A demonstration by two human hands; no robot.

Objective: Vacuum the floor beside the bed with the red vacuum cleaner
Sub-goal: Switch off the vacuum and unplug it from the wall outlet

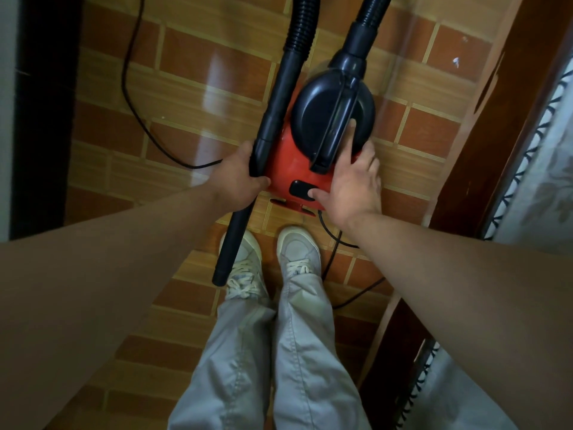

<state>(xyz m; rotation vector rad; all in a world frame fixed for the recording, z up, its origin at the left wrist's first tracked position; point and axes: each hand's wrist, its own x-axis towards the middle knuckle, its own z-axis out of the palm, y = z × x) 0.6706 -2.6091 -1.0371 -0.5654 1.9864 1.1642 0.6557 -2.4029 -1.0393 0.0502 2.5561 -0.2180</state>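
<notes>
The left hand (245, 178) grips the stiff wand (274, 116) while the flat right hand (353, 184) rests on the red vacuum cleaner (286, 159), likely light, best carried by its black handle (332, 128).

Floor: glossy brick-patterned floor (198, 97), seen from above on my feed.
Centre: red vacuum cleaner (288, 159) standing on it.
Left: black cord (123, 83) looping across.
Near edge: pale sneakers (299, 249), side by side.
Right: wooden bed frame (511, 119).

Home bedrm, bed (533, 169), tiled floor (198, 88)
</notes>
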